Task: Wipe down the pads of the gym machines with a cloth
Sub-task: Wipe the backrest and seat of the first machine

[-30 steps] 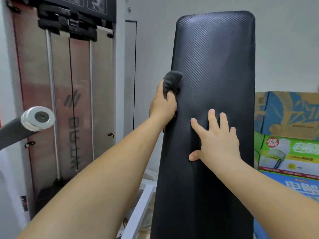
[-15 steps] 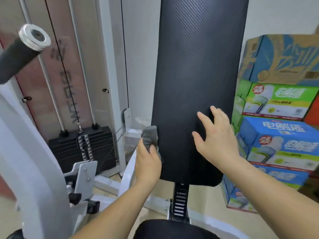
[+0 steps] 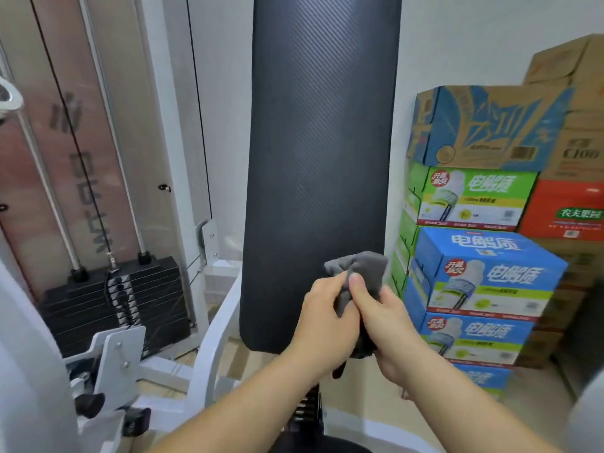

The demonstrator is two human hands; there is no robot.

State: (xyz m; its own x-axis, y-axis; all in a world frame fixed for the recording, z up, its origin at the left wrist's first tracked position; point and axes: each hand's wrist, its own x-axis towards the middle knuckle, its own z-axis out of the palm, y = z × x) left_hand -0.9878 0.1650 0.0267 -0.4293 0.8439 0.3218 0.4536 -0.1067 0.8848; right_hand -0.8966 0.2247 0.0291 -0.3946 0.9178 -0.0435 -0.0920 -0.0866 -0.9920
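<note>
A tall black pad (image 3: 320,158) stands upright straight ahead of me, its ribbed surface filling the middle of the view. In front of the pad's lower right corner, my left hand (image 3: 327,325) and my right hand (image 3: 387,325) meet around a bunched grey cloth (image 3: 362,273). The left hand has its fingers curled round the cloth's left side. The right hand grips it from the right, with the thumb laid up over the fabric. Neither hand is spread; both are closed on the cloth. The top of the cloth fans out above my fingers, over the pad's lower right edge, and I cannot tell whether it touches the pad. A darker tail of cloth hangs between my wrists, below the pad's bottom edge. Left of the pad is a black weight stack (image 3: 114,305) with two steel rods (image 3: 49,197) rising from it. A white frame (image 3: 212,348) slants between the stack and the pad. Right of the pad, blue, green, red and brown boxes (image 3: 483,282) are stacked against a pale wall (image 3: 474,44). Directly below the pad, a dark slotted post (image 3: 307,410) runs down to the rim of a black seat (image 3: 320,447) at the bottom edge of the view.
</note>
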